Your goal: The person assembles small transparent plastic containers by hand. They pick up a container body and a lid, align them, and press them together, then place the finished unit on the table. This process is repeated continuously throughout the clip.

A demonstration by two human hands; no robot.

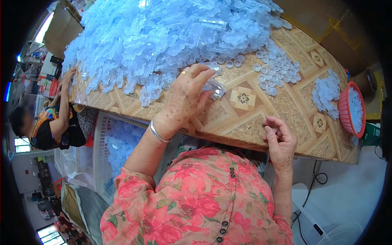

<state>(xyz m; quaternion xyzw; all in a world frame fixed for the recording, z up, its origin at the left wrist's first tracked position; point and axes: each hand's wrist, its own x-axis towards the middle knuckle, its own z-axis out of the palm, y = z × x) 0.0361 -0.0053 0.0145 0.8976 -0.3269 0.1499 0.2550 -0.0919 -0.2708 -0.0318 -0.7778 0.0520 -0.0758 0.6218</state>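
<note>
My left hand, with a metal bangle at its wrist, is over the table at the front of the heap. Its thumb and fingers close around the edge of a clear plastic piece. Another clear piece is just beyond its fingertips. My right hand is at the table's near edge, its fingers curled in toward the thumb. Whatever it may hold is hidden. A large heap of clear plastic pieces covers the far left of the table. Small round clear caps lie scattered right of the heap.
A red plastic basket of clear pieces stands at the right end of the patterned table, beside a small pile. Below the table at left is a white crate. Another person works at the far left. Cardboard rises behind.
</note>
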